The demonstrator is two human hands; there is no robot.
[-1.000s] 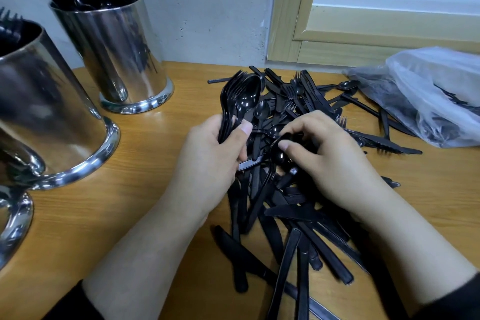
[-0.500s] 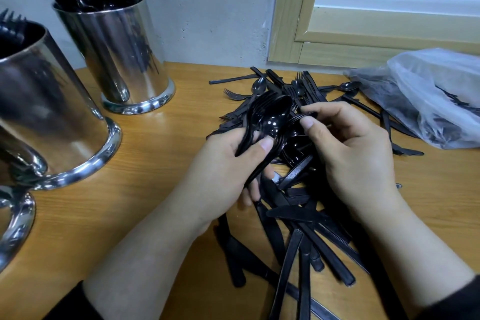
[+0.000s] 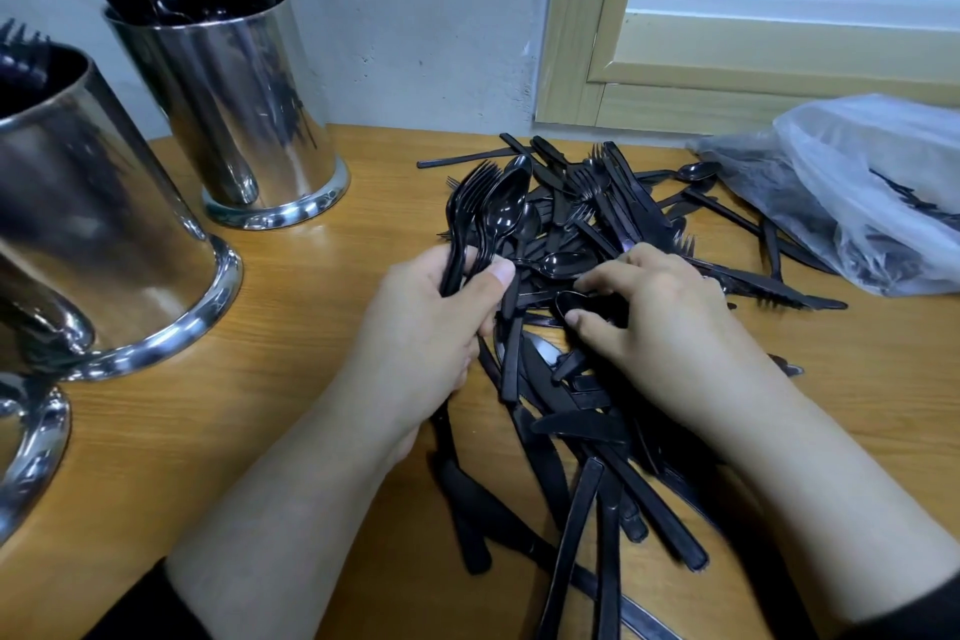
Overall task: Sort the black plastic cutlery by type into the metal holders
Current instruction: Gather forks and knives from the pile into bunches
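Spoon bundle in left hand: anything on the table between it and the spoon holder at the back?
Nothing visible. The left hand grips the spoon bundle at the pile's left edge; bare table lies between it and the spoon holder. The fork holder stands nearer, left of that line.

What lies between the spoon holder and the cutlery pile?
Head view: only bare wooden table between the spoon holder and the cutlery pile.

Third metal holder (image 3: 26, 452) cut off at left edge, plastic bag (image 3: 857, 203) contents blurred.
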